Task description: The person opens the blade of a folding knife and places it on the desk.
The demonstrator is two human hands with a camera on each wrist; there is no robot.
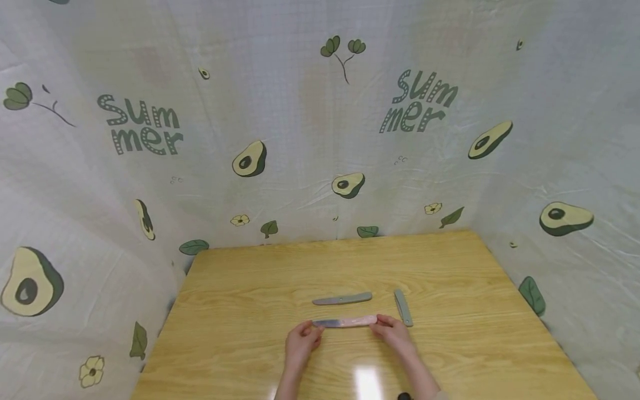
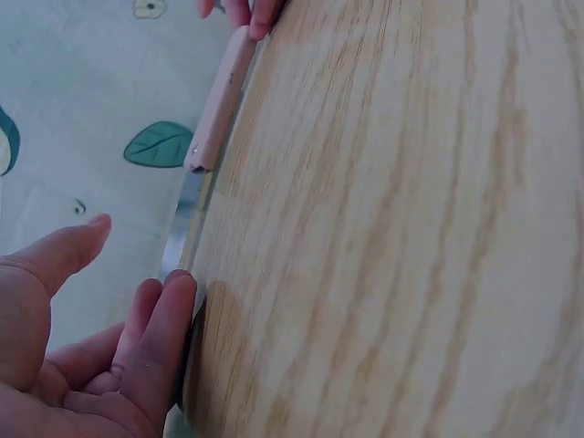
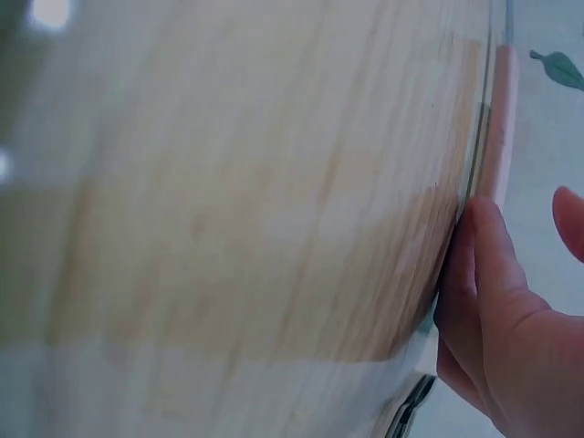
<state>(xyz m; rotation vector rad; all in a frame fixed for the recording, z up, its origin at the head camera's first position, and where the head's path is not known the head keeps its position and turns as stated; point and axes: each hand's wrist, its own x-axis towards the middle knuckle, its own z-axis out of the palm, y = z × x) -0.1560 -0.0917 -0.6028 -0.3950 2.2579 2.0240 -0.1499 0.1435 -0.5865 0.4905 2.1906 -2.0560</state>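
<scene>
An unfolded folding knife with a pink handle (image 1: 357, 321) lies crosswise on the wooden table, its blade (image 2: 182, 224) pointing left. At the blade's tip is my left hand (image 1: 301, 340), fingertips touching it. The left wrist view shows that thumb lifted away from the blade. My right hand (image 1: 394, 332) touches the far right end of the handle (image 3: 502, 123) with extended fingers, its thumb held apart in the right wrist view. Behind the pink knife lies a grey unfolded knife (image 1: 345, 299). A grey folded knife (image 1: 403, 307) lies just beyond the right hand.
Pale cloth (image 1: 300, 111) printed with avocados and leaves hangs behind the wooden table (image 1: 240, 289) and along both sides. A bright reflection shows on the table's near part. A small dark round thing (image 1: 404, 396) sits by the right wrist.
</scene>
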